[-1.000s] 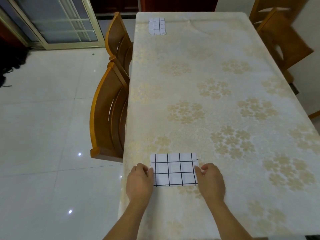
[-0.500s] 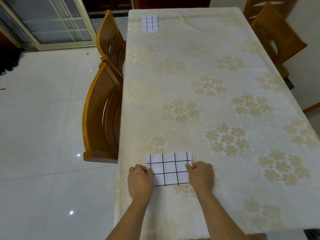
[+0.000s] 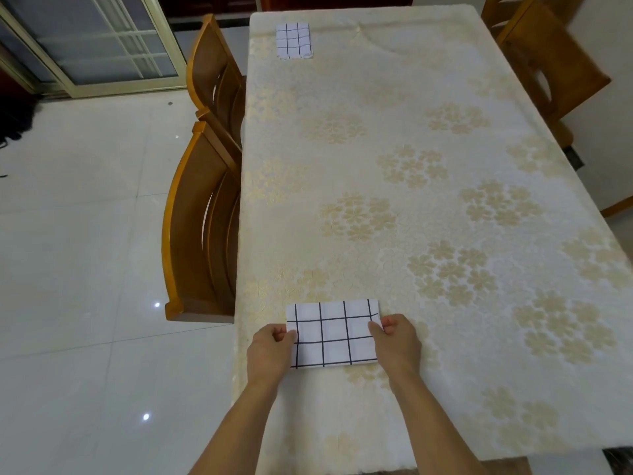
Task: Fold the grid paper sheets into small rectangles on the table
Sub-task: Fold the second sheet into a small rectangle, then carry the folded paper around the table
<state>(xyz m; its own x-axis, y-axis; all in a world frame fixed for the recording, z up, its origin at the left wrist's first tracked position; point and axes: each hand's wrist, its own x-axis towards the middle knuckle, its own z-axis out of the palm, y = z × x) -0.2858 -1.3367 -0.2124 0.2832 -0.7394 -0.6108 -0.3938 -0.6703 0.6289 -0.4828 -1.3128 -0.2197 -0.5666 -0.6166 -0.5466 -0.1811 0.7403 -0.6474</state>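
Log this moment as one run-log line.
left hand: pinches folded white grid paper sheet left edge | right hand: pinches right edge | second folded sheet: far corner

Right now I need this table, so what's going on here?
A person is folding grid paper. The left hand and right hand pinch the side edges of a folded sheet lying at the near edge of the table. A smaller folded piece sits at the far left corner.

glossy white tiled floor (image 3: 85,234), wooden chairs (image 3: 202,241), glass-paned door (image 3: 102,39), floral tablecloth (image 3: 445,149)
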